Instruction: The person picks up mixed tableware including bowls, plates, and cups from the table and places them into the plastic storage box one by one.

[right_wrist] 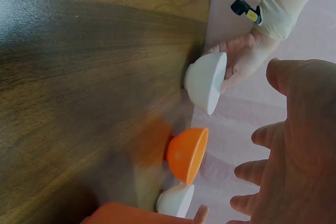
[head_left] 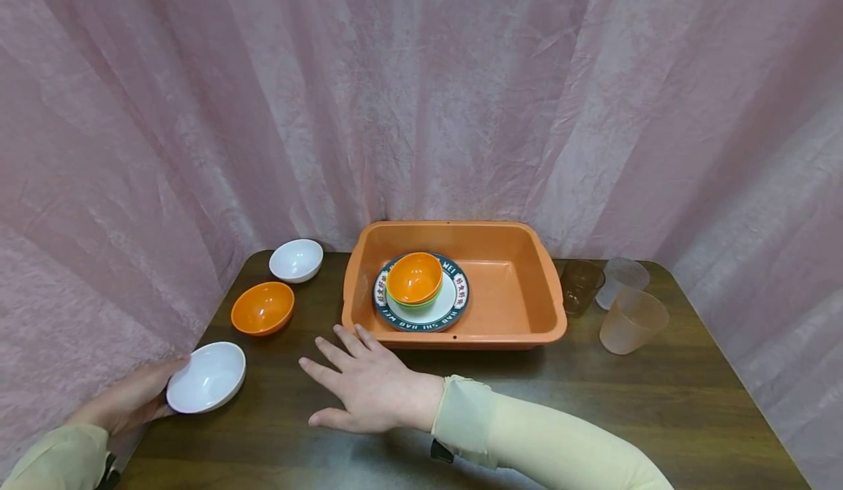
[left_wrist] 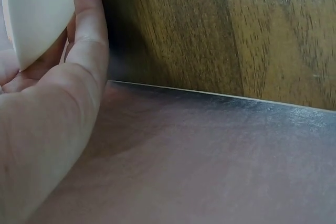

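Note:
At the table's left edge my left hand point(head_left: 135, 396) holds a white bowl point(head_left: 208, 379) by its near-left side, and the bowl tilts a little. The left wrist view has the fingers point(left_wrist: 88, 40) under the bowl's outer wall, with part of the thumb cut off by the frame. My right hand point(head_left: 375, 389) is spread with its fingers apart, holding nothing, over the table in front of the orange basin point(head_left: 507, 341). Beyond the held bowl stand an orange bowl point(head_left: 263, 308) and a second white bowl point(head_left: 296, 260).
Inside the basin, an orange bowl point(head_left: 415, 278) nests in a green bowl point(head_left: 416, 306) on a plate with a dark patterned rim point(head_left: 461, 296). Right of it stand a brown cup point(head_left: 581, 287), a clear cup point(head_left: 622, 279) and a frosted cup point(head_left: 631, 322). Pink curtain point(head_left: 461, 95) hangs around the table.

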`<state>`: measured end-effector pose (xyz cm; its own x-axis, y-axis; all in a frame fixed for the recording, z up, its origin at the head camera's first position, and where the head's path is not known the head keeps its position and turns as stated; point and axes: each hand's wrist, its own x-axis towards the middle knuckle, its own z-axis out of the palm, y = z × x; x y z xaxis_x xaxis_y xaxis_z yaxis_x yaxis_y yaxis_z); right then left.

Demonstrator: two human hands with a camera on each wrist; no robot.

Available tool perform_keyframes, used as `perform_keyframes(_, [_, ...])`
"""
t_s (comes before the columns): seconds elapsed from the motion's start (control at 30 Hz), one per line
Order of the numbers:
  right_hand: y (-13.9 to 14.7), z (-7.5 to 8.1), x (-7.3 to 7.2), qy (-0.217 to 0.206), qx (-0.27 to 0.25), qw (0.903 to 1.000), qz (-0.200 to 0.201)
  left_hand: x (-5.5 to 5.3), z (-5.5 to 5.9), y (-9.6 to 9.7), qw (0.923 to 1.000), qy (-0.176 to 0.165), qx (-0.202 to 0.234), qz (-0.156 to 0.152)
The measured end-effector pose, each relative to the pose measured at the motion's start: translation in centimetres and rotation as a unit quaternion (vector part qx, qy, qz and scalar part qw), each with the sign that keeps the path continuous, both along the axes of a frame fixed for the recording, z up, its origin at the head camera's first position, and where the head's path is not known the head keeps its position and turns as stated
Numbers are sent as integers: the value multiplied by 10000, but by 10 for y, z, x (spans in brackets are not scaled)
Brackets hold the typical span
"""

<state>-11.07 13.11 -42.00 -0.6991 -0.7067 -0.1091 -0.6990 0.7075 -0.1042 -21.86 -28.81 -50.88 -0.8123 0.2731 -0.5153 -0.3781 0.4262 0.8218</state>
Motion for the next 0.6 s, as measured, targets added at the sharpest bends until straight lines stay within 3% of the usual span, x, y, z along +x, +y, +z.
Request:
perform_keyframes(0.4, [0, 0, 1, 46, 37, 10000, 17, 2, 9, -4, 9999, 130, 16, -54])
perform_keyframes(0.6, [0, 0, 0, -5, 27, 10000, -2, 2, 14, -4, 9993, 84, 358, -94])
